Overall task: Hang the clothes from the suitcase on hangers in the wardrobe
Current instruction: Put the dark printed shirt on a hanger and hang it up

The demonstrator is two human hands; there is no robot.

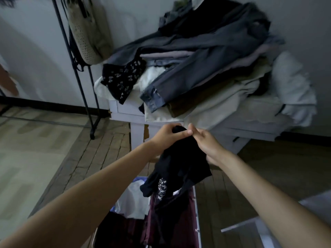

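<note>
Together left hand (165, 136) and right hand (207, 142) pinch black garment (179, 167), hiding suitcase (196, 212) interior.

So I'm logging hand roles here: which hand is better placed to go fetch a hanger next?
The right hand, probably. The left hand grips the top of the black garment and carries it above the suitcase, while the right only pinches the edge, so it can let go. No hanger is in view.

Two hands, left hand (165, 136) and right hand (207, 143); one black garment (179, 169); one suitcase (179, 221); one clothes pile (206, 68); one white table (136, 126); one rack (80, 83).
</note>
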